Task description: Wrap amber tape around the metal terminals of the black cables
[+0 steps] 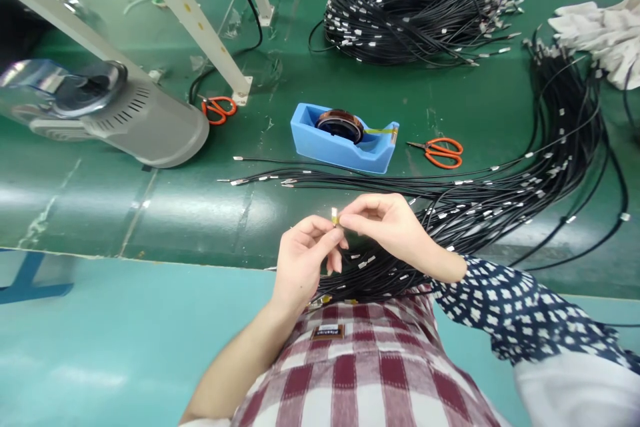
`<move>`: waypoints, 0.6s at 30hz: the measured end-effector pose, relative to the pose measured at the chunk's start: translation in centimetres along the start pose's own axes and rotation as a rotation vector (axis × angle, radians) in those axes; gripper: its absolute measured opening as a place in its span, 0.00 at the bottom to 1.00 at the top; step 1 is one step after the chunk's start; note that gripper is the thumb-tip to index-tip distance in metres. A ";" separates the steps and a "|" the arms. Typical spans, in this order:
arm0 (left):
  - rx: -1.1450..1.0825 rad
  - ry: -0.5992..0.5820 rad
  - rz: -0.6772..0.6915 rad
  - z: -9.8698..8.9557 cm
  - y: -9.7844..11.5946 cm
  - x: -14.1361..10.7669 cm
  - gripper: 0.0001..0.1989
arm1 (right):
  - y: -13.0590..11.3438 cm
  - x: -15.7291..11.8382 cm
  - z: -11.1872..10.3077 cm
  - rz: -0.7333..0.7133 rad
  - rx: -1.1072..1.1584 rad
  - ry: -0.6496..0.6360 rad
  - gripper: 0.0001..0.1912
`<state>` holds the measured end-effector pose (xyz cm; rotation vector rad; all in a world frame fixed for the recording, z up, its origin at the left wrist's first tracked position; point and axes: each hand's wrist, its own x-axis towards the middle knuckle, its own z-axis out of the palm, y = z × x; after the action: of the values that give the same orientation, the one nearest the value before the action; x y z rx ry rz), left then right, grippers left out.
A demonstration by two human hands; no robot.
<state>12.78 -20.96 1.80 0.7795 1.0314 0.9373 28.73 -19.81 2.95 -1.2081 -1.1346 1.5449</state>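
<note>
My left hand (303, 253) is closed in a pinch around a cable end (335, 220), which carries a white tag and a bit of yellowish tape. From the right, my right hand (387, 223) pinches at the same end, thumb and forefinger against the yellowish tape. Under and behind both hands lies a thick bundle of black cables (480, 213) with small white tags, running to the right. Beyond the hands stands a blue tape dispenser (340, 153) holding a roll of amber tape (340, 125).
Orange-handled scissors (445, 152) lie right of the dispenser, and a second pair (219, 110) lies beside a grey machine (145, 120) at left. A large cable coil (420, 13) sits at the back. White gloves (600, 33) rest at far right. Cream metal posts (200, 27) rise at left.
</note>
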 end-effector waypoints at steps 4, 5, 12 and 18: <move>-0.056 -0.014 0.017 0.2 -0.4 -0.2 0.09 | 0.1 0.2 0.1 -0.002 0.052 0.013 0.09; -0.068 -0.026 0.016 0.2 -0.5 -0.2 0.09 | 0.1 0.3 0.1 0.001 0.055 0.012 0.09; -0.111 -0.160 -0.045 -0.3 -0.9 0.2 0.12 | 0.3 0.6 -0.3 0.035 0.081 -0.102 0.14; -0.041 -0.151 -0.098 -0.3 -0.9 0.5 0.13 | 0.9 0.4 -0.2 -0.044 -0.037 -0.073 0.14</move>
<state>12.85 -20.87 0.70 0.7468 0.9079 0.8011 28.75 -19.59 1.96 -1.1515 -1.2340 1.5514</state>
